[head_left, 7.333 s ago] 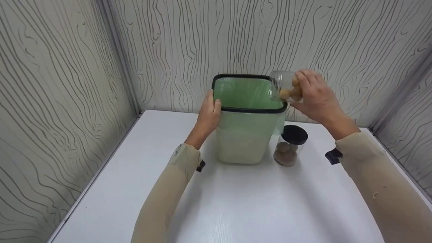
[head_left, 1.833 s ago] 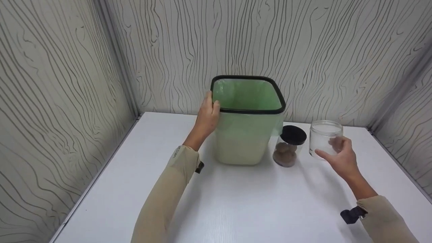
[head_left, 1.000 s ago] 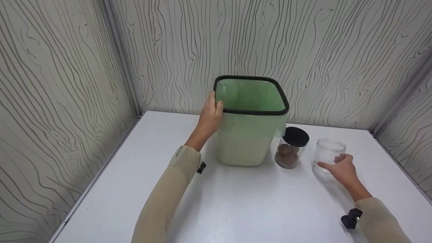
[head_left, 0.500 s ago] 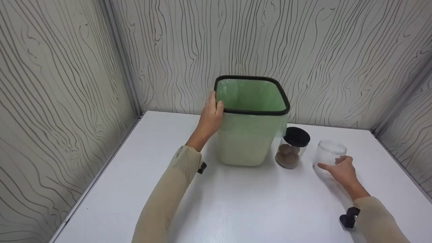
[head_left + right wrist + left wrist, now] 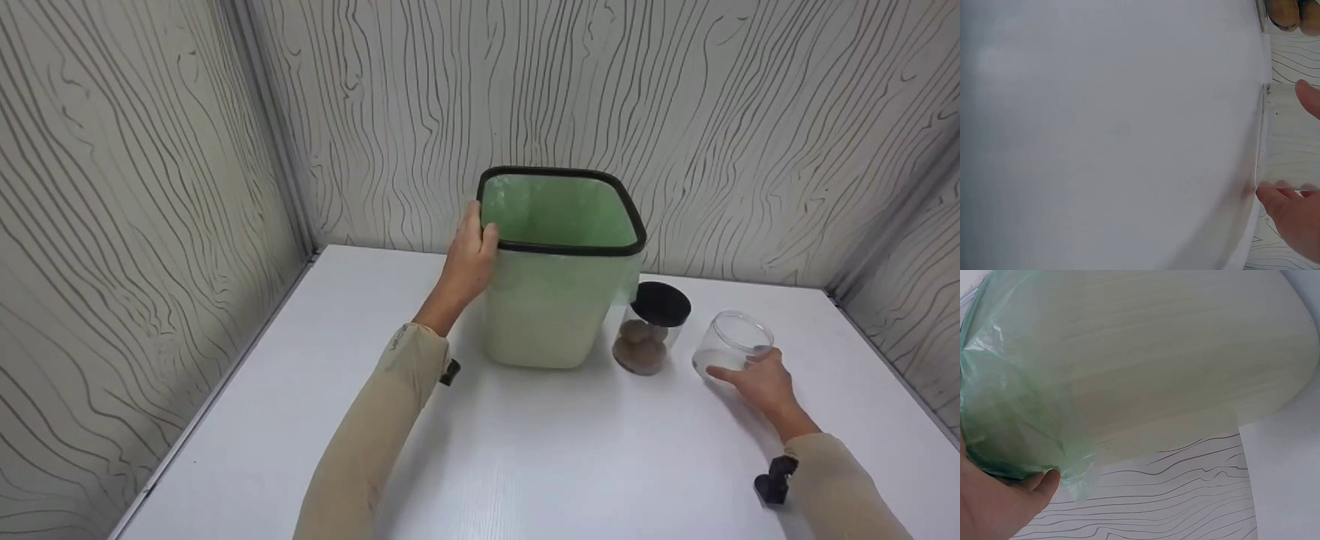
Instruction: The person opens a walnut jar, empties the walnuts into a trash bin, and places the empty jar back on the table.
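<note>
A pale trash bin (image 5: pixel 544 322) with a green bag (image 5: pixel 562 206) under its black rim stands upright near the back wall. My left hand (image 5: pixel 469 262) holds the bin's left side at the rim; in the left wrist view its fingertips meet the bag's folded edge. To the right, my right hand (image 5: pixel 765 384) grips a clear, lidless jar (image 5: pixel 724 337) between thumb and fingers, low at the table and slightly tilted. Nothing shows inside this jar. Between bin and right hand stands a second jar (image 5: pixel 639 352) with a black lid (image 5: pixel 661 303), containing several round brown things.
A white table (image 5: pixel 540 450) carries everything. Walls with a wood-grain pattern (image 5: pixel 420 112) close off the back and both sides. The lidded jar is close to the bin's right side, with a narrow gap to the clear jar.
Earlier my right hand tipped the clear jar, with round brown things in it, at the bin's rim. The jar then came down to the right, empty, and now leans slightly. My left hand stayed.
</note>
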A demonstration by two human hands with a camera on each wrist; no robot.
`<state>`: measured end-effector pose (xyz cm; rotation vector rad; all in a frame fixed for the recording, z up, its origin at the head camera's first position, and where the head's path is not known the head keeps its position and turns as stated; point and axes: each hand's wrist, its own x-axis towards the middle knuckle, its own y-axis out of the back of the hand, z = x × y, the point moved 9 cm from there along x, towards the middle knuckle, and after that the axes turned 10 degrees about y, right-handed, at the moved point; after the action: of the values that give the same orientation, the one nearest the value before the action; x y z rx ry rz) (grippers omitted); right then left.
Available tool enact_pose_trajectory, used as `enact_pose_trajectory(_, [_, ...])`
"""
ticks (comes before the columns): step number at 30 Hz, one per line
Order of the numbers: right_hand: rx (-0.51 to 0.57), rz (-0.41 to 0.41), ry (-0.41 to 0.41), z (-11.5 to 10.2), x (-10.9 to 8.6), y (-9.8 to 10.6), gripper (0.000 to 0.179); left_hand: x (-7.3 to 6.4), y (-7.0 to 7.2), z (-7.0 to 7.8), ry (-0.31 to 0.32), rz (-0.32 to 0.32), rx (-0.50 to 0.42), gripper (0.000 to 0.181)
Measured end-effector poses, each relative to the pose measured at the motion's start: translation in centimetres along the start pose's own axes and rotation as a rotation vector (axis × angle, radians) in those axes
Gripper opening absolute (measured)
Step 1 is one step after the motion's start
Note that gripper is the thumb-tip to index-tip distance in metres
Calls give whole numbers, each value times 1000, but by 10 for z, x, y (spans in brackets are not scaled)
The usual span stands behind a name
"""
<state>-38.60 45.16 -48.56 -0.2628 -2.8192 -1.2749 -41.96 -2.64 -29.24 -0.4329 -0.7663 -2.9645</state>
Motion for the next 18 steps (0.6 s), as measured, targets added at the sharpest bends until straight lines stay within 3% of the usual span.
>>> enact_pose_trajectory(18, [-53,-52,-25,-7,-5,2,114,1,1,3,5,-24,-19,61])
